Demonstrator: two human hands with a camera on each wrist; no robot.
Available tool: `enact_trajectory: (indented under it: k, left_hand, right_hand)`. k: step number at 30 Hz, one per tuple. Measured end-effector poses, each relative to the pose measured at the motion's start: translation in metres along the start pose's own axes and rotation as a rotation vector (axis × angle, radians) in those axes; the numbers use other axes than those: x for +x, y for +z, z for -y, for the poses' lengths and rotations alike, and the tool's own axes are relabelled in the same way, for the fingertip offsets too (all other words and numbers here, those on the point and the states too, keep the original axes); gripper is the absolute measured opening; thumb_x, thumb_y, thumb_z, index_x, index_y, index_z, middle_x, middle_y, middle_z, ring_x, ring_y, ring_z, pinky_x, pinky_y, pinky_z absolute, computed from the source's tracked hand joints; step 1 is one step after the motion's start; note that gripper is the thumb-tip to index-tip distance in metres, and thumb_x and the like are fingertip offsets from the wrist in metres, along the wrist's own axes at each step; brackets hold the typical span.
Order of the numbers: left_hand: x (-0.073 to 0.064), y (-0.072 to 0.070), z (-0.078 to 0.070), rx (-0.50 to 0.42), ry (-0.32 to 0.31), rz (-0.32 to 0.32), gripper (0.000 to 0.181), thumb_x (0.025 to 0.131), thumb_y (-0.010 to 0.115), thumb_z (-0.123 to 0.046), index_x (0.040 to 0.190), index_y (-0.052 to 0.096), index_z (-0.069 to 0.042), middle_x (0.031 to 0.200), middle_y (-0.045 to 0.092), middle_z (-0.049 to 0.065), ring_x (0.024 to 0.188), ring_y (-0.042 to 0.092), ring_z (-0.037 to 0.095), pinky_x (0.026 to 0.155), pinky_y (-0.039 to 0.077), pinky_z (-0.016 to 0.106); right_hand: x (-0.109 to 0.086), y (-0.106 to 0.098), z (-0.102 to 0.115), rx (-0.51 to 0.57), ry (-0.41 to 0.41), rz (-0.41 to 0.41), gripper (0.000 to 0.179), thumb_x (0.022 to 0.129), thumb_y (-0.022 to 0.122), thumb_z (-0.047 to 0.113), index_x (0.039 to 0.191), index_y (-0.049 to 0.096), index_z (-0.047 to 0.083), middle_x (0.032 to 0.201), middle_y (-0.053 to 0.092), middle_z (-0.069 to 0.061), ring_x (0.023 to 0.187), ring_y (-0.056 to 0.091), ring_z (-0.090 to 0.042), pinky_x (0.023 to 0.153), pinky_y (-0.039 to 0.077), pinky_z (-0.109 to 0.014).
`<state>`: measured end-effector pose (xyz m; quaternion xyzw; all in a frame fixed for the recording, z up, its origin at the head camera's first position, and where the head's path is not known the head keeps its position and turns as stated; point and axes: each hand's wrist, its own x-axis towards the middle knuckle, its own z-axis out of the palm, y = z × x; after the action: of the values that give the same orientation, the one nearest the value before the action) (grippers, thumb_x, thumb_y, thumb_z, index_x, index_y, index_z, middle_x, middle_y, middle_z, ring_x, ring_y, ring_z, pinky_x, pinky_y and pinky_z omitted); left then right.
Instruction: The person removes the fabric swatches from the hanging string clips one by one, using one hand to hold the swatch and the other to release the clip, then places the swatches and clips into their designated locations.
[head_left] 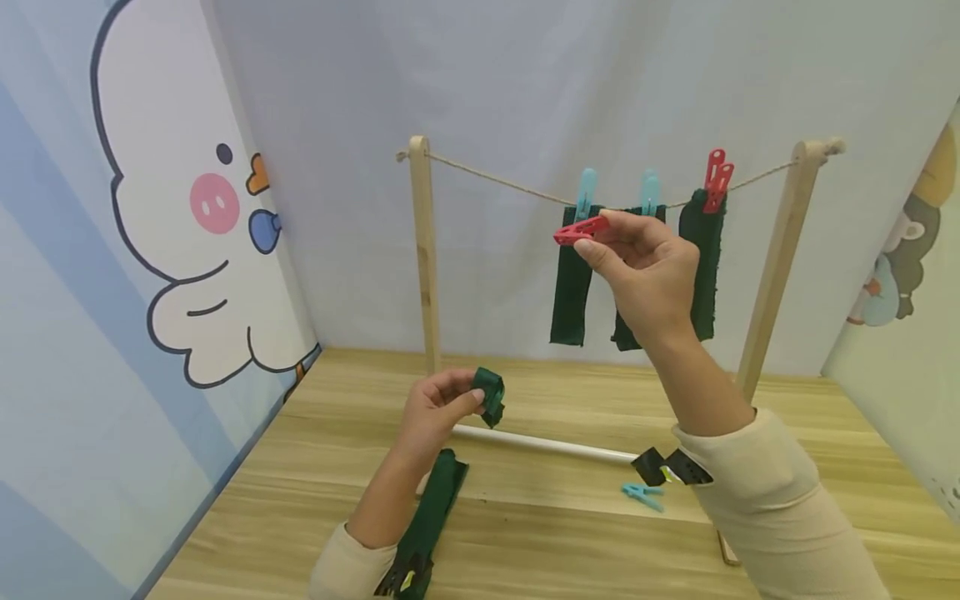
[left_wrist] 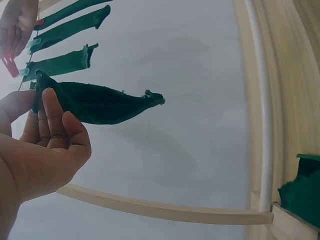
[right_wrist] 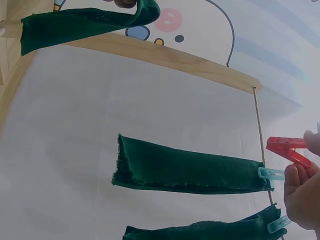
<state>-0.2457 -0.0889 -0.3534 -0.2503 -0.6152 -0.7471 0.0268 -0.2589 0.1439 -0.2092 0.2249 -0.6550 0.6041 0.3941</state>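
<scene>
My left hand (head_left: 431, 421) pinches one end of a dark green cloth strip (left_wrist: 100, 102), which hangs down from the fingertips. Higher up and to the right, my right hand (head_left: 656, 275) holds a red clothespin (head_left: 579, 232) between thumb and fingers. The clothespin is in front of the clothesline (head_left: 495, 177), near the leftmost hanging green strip (head_left: 572, 300). That strip is held by a teal clothespin (head_left: 587, 190). A second strip, partly hidden by my right hand, has another teal clothespin (head_left: 650, 190). Red clothespins (head_left: 718, 182) grip the rightmost strip (head_left: 705, 275).
Two wooden posts (head_left: 425, 258) carry the rope, with a white rod (head_left: 555, 445) low between them. Folded green cloth (head_left: 435, 512) lies on the wooden table (head_left: 555, 542) by my left forearm. A loose teal clothespin (head_left: 642, 496) lies near the right sleeve.
</scene>
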Motion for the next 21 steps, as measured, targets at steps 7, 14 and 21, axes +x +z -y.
enact_trajectory:
  k: [7, 14, 21]
  left_hand:
    - [-0.010, -0.002, 0.006, -0.009, -0.039, -0.007, 0.021, 0.087, 0.057, 0.006, 0.105, 0.056, 0.017, 0.085, 0.060, 0.005, 0.073, 0.056, 0.014, 0.071, 0.051, 0.027]
    - [-0.016, -0.001, 0.013, 0.005, -0.073, -0.013, 0.022, 0.087, 0.057, 0.009, 0.107, 0.055, 0.018, 0.086, 0.060, 0.005, 0.075, 0.057, 0.014, 0.071, 0.052, 0.027]
    - [-0.025, 0.002, 0.022, 0.013, -0.117, -0.047, 0.020, 0.087, 0.056, 0.008, 0.105, 0.055, 0.017, 0.085, 0.057, 0.008, 0.075, 0.056, 0.015, 0.071, 0.052, 0.029]
  right_hand:
    - [-0.025, -0.014, 0.002, 0.171, 0.049, 0.005, 0.030, 0.075, 0.072, -0.009, 0.103, 0.064, -0.010, 0.090, 0.065, -0.014, 0.077, 0.061, -0.020, 0.070, 0.051, -0.020]
    - [-0.043, -0.028, -0.001, 0.154, 0.030, 0.033, 0.031, 0.076, 0.072, -0.008, 0.106, 0.062, -0.010, 0.092, 0.065, -0.015, 0.079, 0.061, -0.020, 0.073, 0.051, -0.020]
    - [-0.064, -0.037, -0.004, 0.193, 0.044, 0.085, 0.033, 0.077, 0.071, -0.010, 0.108, 0.059, -0.014, 0.092, 0.064, -0.016, 0.078, 0.060, -0.019, 0.069, 0.051, -0.020]
